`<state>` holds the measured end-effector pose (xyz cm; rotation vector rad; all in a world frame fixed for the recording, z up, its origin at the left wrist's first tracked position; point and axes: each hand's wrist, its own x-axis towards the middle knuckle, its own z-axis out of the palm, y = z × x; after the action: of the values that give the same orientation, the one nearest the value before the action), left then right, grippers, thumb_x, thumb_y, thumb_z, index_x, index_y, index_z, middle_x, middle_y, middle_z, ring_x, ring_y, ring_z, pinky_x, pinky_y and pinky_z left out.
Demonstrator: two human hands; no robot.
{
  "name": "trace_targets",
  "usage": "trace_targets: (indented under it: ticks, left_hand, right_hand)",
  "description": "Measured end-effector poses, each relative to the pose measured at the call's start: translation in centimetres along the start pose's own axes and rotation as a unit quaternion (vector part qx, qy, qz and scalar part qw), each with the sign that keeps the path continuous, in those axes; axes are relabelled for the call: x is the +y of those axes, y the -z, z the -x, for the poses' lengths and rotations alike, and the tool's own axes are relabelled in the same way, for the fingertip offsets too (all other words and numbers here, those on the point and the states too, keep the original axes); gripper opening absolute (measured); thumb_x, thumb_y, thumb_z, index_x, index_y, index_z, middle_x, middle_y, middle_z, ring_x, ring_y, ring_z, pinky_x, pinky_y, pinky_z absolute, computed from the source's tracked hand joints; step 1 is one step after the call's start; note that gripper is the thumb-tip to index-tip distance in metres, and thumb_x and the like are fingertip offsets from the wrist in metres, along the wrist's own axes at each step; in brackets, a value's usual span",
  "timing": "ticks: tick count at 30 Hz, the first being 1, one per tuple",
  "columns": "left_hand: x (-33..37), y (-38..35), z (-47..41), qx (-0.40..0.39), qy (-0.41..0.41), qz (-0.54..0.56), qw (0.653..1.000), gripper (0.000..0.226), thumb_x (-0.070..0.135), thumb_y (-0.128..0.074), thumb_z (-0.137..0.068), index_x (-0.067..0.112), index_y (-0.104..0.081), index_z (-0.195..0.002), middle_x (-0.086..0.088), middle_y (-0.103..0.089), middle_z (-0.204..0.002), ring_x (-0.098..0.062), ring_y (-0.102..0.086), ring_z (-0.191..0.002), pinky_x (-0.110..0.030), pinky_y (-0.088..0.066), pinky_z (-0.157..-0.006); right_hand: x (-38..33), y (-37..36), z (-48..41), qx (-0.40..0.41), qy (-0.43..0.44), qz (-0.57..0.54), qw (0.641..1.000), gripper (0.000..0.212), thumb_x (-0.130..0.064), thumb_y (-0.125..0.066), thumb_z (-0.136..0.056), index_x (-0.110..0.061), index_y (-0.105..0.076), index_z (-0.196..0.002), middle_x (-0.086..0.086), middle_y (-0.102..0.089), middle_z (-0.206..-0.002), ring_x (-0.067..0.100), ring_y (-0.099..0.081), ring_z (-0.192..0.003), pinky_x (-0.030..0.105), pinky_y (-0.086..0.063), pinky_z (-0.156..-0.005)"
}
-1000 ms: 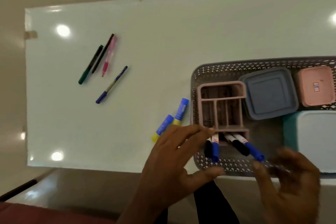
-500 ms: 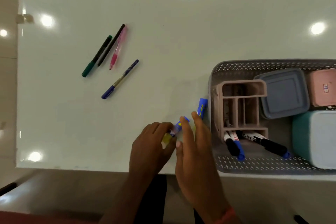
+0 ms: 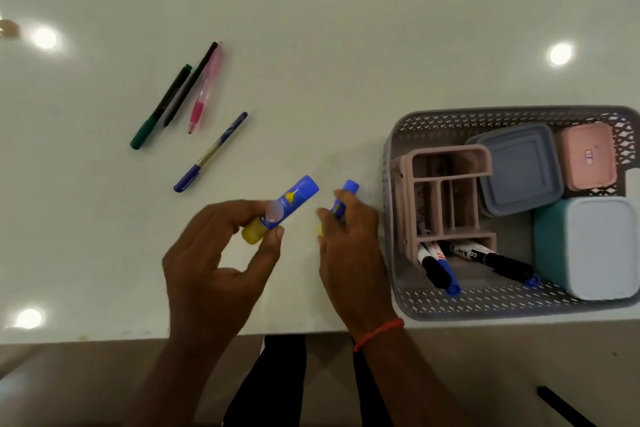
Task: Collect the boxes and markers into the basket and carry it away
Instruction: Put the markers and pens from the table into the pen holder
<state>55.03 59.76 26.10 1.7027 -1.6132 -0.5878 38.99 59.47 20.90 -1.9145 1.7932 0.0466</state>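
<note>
Both glue sticks now lifted off the table (image 3: 311, 45) — one pinched in left hand (image 3: 221, 253), one gripped by right hand (image 3: 349, 246) | basket (image 3: 450, 121) just right of right fingers | four pens (image 3: 194, 104) left behind beyond left fingertips, uncollected.

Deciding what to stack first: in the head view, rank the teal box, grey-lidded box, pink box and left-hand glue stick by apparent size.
1. teal box, though cut off at the frame edge
2. grey-lidded box
3. pink box
4. glue stick in the left hand, partly covered by fingers
</note>
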Motion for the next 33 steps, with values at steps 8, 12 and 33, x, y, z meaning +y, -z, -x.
trace_targets:
  ticks: [8,12,33]
  left_hand:
    - [4.4,-2.2,-4.0,0.006,-0.038,0.05,0.998,0.025,0.02,-0.081,-0.084,0.015,-0.067,-0.104,0.012,-0.068,-0.1,-0.006,-0.064,-0.089,-0.012,-0.045,-0.081]
    - [7.2,-4.7,-4.7,-0.032,-0.032,0.092,0.995,0.029,0.025,-0.083,-0.082,0.018,-0.067,-0.105,0.01,-0.07,-0.1,-0.009,-0.067,-0.087,-0.016,-0.05,-0.078]
    - [9.8,-12.5,-5.7,-0.187,-0.193,0.01,0.963,0.015,0.003,-0.078,-0.083,0.005,-0.075,-0.098,-0.007,-0.074,-0.099,-0.023,-0.068,-0.089,-0.039,-0.054,-0.077]
  right_hand:
    - [-1.3,7.5,6.9,0.017,0.145,-0.177,0.973,0.03,-0.025,-0.055,-0.098,-0.014,-0.07,-0.121,0.005,-0.07,-0.122,0.013,-0.069,-0.102,0.024,-0.057,-0.084]
    - [2.4,13.6,8.5,0.018,0.119,-0.203,0.972,0.027,-0.033,-0.052,-0.096,-0.034,-0.058,-0.123,-0.018,-0.066,-0.122,-0.005,-0.061,-0.106,0.014,-0.052,-0.092]
    - [11.6,13.7,3.6,0.145,0.046,-0.094,0.984,0.028,-0.025,-0.078,-0.082,-0.007,-0.075,-0.104,0.005,-0.076,-0.091,0.02,-0.071,-0.078,0.039,-0.059,-0.072]
